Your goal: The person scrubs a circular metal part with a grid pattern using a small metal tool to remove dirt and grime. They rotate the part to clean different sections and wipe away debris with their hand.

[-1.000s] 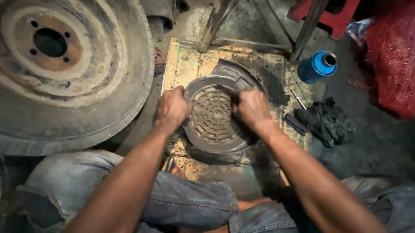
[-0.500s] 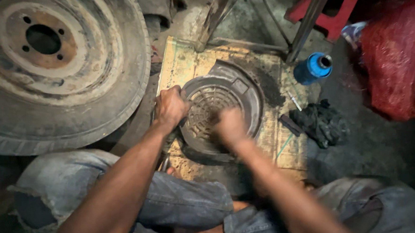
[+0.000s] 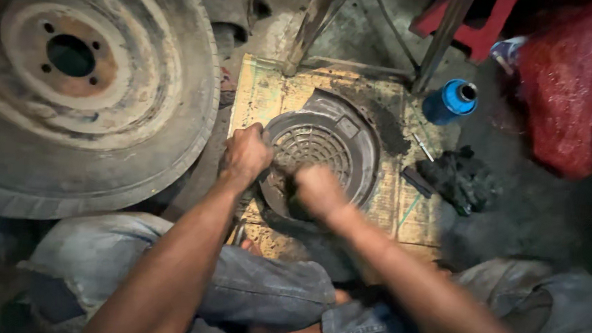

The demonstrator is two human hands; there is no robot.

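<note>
The left hand (image 3: 245,154) is gripping the rim of the round, grimy dark metal disc (image 3: 320,154) lying on the stained cardboard sheet (image 3: 273,91). The right hand (image 3: 316,191), fisted and blurred, is perhaps scrubbing it; much grime is remaining.

The left hand (image 3: 245,154) grips the rim of a round, grimy slotted metal part (image 3: 320,161) lying on cardboard (image 3: 266,90); the blurred right hand (image 3: 317,190) rests on it.

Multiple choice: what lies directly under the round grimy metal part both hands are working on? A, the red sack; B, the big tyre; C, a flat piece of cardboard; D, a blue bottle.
C: the round metal part sits on the flat cardboard, with the left hand on its rim.
</note>
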